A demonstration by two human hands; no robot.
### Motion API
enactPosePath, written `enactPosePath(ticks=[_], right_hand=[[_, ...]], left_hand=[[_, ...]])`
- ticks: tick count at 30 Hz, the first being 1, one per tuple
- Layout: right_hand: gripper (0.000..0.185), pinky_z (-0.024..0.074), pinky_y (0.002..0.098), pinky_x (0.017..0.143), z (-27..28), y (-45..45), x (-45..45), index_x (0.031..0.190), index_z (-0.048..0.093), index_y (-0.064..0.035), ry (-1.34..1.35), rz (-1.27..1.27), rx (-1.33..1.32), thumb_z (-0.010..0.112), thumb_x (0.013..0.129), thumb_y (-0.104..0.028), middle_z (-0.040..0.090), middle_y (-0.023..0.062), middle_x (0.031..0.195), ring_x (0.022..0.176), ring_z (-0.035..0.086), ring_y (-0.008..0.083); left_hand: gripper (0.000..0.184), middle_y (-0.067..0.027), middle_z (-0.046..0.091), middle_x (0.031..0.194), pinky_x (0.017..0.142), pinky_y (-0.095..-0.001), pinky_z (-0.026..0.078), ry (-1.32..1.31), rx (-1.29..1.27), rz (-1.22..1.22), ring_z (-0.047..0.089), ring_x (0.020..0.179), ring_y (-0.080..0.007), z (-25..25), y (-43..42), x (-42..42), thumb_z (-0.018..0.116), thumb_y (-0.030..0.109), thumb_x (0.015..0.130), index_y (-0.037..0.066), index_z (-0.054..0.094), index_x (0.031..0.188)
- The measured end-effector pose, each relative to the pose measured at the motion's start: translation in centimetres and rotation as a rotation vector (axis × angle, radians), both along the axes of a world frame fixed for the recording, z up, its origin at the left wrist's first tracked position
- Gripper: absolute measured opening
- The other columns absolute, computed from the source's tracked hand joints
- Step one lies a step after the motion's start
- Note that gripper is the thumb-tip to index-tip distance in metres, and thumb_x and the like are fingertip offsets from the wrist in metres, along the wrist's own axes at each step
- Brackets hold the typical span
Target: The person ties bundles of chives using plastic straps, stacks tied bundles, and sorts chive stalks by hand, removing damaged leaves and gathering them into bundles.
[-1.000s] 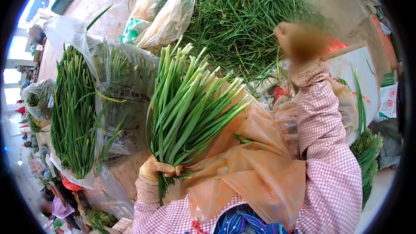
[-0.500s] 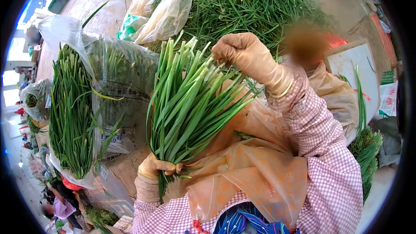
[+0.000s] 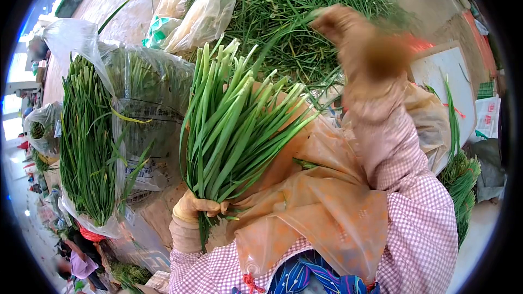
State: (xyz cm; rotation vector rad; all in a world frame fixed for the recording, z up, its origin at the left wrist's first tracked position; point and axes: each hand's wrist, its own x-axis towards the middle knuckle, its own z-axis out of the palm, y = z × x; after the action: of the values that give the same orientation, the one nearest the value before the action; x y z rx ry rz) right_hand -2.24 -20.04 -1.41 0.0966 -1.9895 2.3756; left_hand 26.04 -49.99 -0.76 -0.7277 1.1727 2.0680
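My left hand (image 3: 197,208), in a pale glove, is closed around the leafy lower end of a bunch of garlic chives (image 3: 231,136). The pale cut ends fan out upward, away from my lap. My gloved right hand (image 3: 348,30) is raised at upper right, beside the large heap of loose chives (image 3: 305,0). Motion smears its fingers, so whether they hold anything cannot be made out. A brown blurred spot hides part of that wrist. An orange-tinted plastic apron (image 3: 310,207) covers my lap below the bunch.
On the left, an open clear plastic bag (image 3: 147,87) holds upright chives (image 3: 87,147). White bags with green edges (image 3: 204,16) lie by the heap. A white board (image 3: 444,87) and another chive bundle (image 3: 460,185) are on the right. A person in purple (image 3: 81,264) is at lower left.
My right hand has moved from the cut ends of the bunch up and right to the heap's edge. My left hand keeps its hold, nearly still.
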Motion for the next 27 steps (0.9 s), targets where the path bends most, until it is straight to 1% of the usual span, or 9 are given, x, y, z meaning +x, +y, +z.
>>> enactPosePath(ticks=[3, 8, 12, 17, 19, 20, 22, 24, 27], right_hand=[[0.021, 0.0488, 0.0269, 0.079, -0.7, 5.0, -2.6, 0.096, 0.066, -0.0044, -0.134, -0.360, 0.063, 0.064, 0.089, -0.024, 0.068, 0.0059, 0.090, 0.084, 0.061, 0.0138], [0.033, 0.0479, 0.0271, 0.079, 1.5, 1.0, 4.2, 0.106, 0.063, -0.0040, -0.011, 0.619, 0.382, 0.067, 0.087, -0.030, 0.066, 0.0067, 0.092, 0.087, 0.059, 0.0146], [0.017, 0.0481, 0.0253, 0.073, 0.5, -1.6, 5.4, 0.093, 0.064, -0.0027, 0.214, 0.679, 0.533, 0.064, 0.089, -0.019, 0.061, 0.0021, 0.084, 0.079, 0.058, 0.0126], [0.016, 0.0507, 0.0268, 0.067, -0.5, 3.2, -0.3, 0.088, 0.067, -0.0012, 0.045, -0.154, 0.239, 0.060, 0.088, -0.015, 0.067, 0.0047, 0.072, 0.069, 0.062, 0.0127], [0.029, 0.0491, 0.0252, 0.074, -2.1, 8.8, -3.1, 0.095, 0.066, -0.0003, -0.087, -0.235, 0.963, 0.064, 0.086, -0.027, 0.067, 0.0068, 0.079, 0.076, 0.062, 0.0141], [0.029, 0.0491, 0.0252, 0.074, -1.6, 8.2, -2.4, 0.095, 0.066, -0.0003, -0.079, -0.235, 0.968, 0.064, 0.086, -0.027, 0.067, 0.0068, 0.079, 0.076, 0.062, 0.0141], [0.034, 0.0477, 0.0262, 0.081, -0.9, 5.9, 1.3, 0.108, 0.063, -0.0017, 0.383, -0.080, 1.124, 0.063, 0.087, -0.029, 0.067, 0.0093, 0.093, 0.088, 0.060, 0.0148], [0.040, 0.0465, 0.0285, 0.088, 1.0, 3.3, 2.2, 0.119, 0.059, -0.0044, -0.103, 0.527, 0.501, 0.063, 0.088, -0.030, 0.065, 0.0098, 0.106, 0.097, 0.058, 0.0160], [0.042, 0.0478, 0.0284, 0.085, -0.5, -0.2, 2.2, 0.122, 0.058, -0.0061, -0.184, 0.846, 0.463, 0.062, 0.090, -0.033, 0.065, 0.0069, 0.104, 0.096, 0.059, 0.0158]], left_hand=[[0.051, -0.0153, 0.061, 0.073, 0.041, -0.0232, 0.032, 0.005, 0.004, 0.010, 0.041, 0.045, -0.0135, 0.0, 0.1, -0.4, 0.063, 0.002, 0.060, -0.006, 0.055, 0.110], [0.052, -0.0161, 0.062, 0.072, 0.039, -0.0247, 0.033, 0.016, 0.116, 0.022, 0.045, 0.045, -0.0146, -1.1, -0.1, -0.5, 0.069, 0.003, 0.060, -0.006, 0.053, 0.109], [0.056, -0.0168, 0.062, 0.073, 0.038, -0.0247, 0.033, 0.031, 0.091, -0.053, 0.045, 0.046, -0.0148, -1.6, -0.9, 0.0, 0.069, 0.002, 0.060, -0.007, 0.051, 0.112], [0.053, -0.0159, 0.063, 0.073, 0.038, -0.0248, 0.033, -0.052, -0.009, 0.143, 0.045, 0.045, -0.0147, -0.2, 0.2, 0.4, 0.070, 0.003, 0.059, -0.007, 0.053, 0.109], [0.054, -0.0160, 0.063, 0.073, 0.038, -0.0249, 0.033, -0.040, 0.044, 0.097, 0.045, 0.045, -0.0150, -0.7, -0.3, 0.4, 0.070, 0.004, 0.059, -0.007, 0.053, 0.110], [0.055, -0.0161, 0.063, 0.074, 0.039, -0.0251, 0.033, -0.030, 0.089, 0.049, 0.045, 0.045, -0.0153, -1.1, -0.6, 0.2, 0.070, 0.004, 0.059, -0.007, 0.053, 0.111], [0.056, -0.0162, 0.063, 0.074, 0.039, -0.0251, 0.033, -0.030, 0.105, 0.041, 0.045, 0.045, -0.0153, -1.8, -0.8, 0.3, 0.070, 0.004, 0.059, -0.007, 0.053, 0.111], [0.058, -0.0163, 0.063, 0.074, 0.039, -0.0250, 0.033, -0.019, 0.121, 0.011, 0.045, 0.045, -0.0154, -2.4, -1.1, 0.2, 0.070, 0.003, 0.059, -0.007, 0.052, 0.113], [0.059, -0.0165, 0.063, 0.074, 0.039, -0.0250, 0.033, 0.002, 0.124, -0.019, 0.046, 0.045, -0.0155, -2.1, -1.2, 0.1, 0.070, 0.003, 0.058, -0.006, 0.052, 0.114]])
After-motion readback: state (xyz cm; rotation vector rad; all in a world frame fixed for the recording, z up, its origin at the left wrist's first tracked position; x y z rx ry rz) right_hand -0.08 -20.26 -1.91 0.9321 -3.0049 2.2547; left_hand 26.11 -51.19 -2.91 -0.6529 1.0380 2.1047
